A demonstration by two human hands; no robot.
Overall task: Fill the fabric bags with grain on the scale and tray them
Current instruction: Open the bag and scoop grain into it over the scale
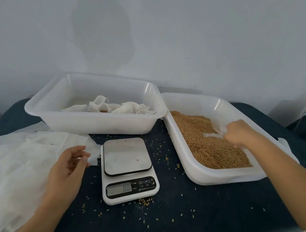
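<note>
Nearest the camera, the left hand (68, 165) hovers just left of the scale (128, 171), fingers loosely curled and holding nothing. Under and beyond it, left of the scale, lie the empty bags (16, 158) — thin, flat, limp cloth, nearly weightless, likely to slide over one another; a pinch at the open hem would lift just one. The scale's platform is bare save for a few stray kernels.

Right of the scale, the right hand (240, 133) reaches into the grain tray (210, 177), fingers curled round something white, probably a scoop or bag, though it is blurred and I cannot tell which. The grain (208, 144) is loose and dry — it will pour easily and spill as easily, as the scatter on the dark cloth (183, 217) around the scale suggests.

Behind the scale stands the second tray (89, 121), holding a few bags (110, 106) already filled, soft and slumping; these would be best carried by the gathered neck, upright.
</note>
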